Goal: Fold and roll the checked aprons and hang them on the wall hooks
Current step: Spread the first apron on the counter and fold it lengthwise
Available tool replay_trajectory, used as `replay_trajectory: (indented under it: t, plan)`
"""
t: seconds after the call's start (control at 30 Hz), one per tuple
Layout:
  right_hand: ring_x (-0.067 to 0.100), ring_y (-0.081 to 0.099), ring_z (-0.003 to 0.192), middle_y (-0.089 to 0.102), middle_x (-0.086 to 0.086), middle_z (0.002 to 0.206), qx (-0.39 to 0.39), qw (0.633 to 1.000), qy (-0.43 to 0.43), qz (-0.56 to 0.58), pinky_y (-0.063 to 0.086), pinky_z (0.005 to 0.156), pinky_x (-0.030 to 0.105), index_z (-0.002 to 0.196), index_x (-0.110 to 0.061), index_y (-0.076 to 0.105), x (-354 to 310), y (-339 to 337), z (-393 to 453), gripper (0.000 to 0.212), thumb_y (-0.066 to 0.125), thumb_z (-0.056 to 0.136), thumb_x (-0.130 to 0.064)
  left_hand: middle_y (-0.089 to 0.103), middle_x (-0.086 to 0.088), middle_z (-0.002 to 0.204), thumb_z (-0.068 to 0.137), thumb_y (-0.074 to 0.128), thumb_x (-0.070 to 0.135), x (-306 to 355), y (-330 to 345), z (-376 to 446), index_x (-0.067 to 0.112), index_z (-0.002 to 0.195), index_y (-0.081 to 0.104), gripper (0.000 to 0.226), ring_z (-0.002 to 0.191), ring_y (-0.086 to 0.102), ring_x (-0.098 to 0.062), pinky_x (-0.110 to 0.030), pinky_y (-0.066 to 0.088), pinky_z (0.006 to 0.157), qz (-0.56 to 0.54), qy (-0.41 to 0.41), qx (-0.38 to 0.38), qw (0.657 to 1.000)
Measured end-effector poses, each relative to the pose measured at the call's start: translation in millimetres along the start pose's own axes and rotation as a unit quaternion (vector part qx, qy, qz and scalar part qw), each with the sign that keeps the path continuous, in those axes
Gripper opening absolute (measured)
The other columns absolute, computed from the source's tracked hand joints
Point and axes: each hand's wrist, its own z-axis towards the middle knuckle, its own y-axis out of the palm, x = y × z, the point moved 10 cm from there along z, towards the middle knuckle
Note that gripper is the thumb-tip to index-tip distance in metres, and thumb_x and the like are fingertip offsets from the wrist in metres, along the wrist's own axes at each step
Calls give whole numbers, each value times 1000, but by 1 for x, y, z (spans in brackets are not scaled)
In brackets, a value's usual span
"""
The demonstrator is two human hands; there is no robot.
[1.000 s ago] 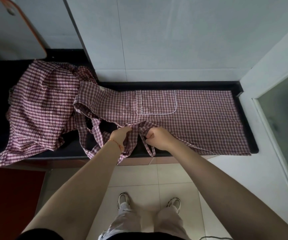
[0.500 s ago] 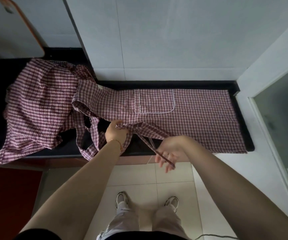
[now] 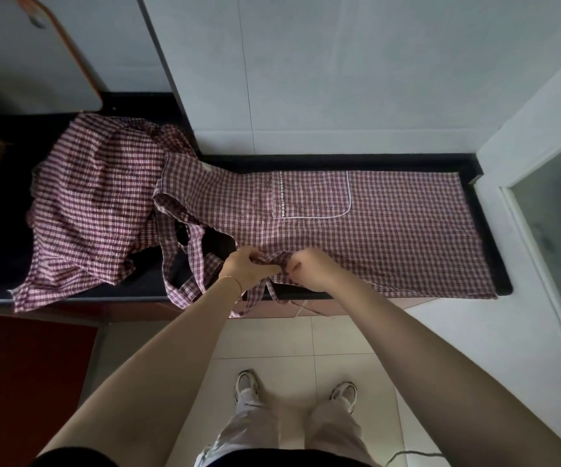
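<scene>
A person stands at a black counter (image 3: 487,288), both bare hands working the near edge of a red-and-white checked apron (image 3: 390,237) spread flat along it. The left hand (image 3: 245,269) has its fingers curled round a bunched fold of the cloth at the apron's waist, its grip clamped on the fabric. Just to the right of it, almost touching, the right hand (image 3: 312,269) is balled tight, its grip pinching the same gathered edge of the apron.

A narrow tie strap (image 3: 269,291) drops from between the two grips and hangs over the counter's front edge toward the tiled floor (image 3: 272,342). Beyond the hands, farther from the person, a white-trimmed pocket (image 3: 312,197) shows on the apron's flat panel, which stretches away to the right of the right grip as far as the counter's end. To the left of the left grip, the apron's bib and looped straps lie twisted, overlapping a second checked apron (image 3: 93,214) heaped in loose folds on the counter, one corner trailing over the front edge.

A thin bracelet (image 3: 235,281) circles the left wrist. Below the hands, white shoes (image 3: 247,387) and pale trousers are visible on the floor tiles.
</scene>
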Motion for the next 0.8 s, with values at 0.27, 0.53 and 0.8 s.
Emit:
replay_trajectory:
  t: [0.27,0.53,0.8]
  plan:
    - [26,55,125,56,10,140,25,998,22,49,43,103,30,139,-8,55,3,7,3,40,50,100,-11,66,2,95,90,65,19,17,-23,-4,22,97,74,12,73,60,-12,-23,50,60,101,58,54,992]
    - [17,61,62,71,5,90,56,985,22,163,48,55,26,110,-11,73,-23,13,18,25,51,98,-11,64,4,79,93,54,5,16,-31,9,22,95,74,26,60,53,-13,-25,47,55,34,70,-5,997]
    - [14,59,67,62,-5,76,249,932,160,209,45,57,31,87,-17,60,4,-4,9,23,68,90,-39,61,3,74,96,52,5,19,-26,15,22,91,68,23,58,49,-12,-23,44,54,-18,66,-35,997]
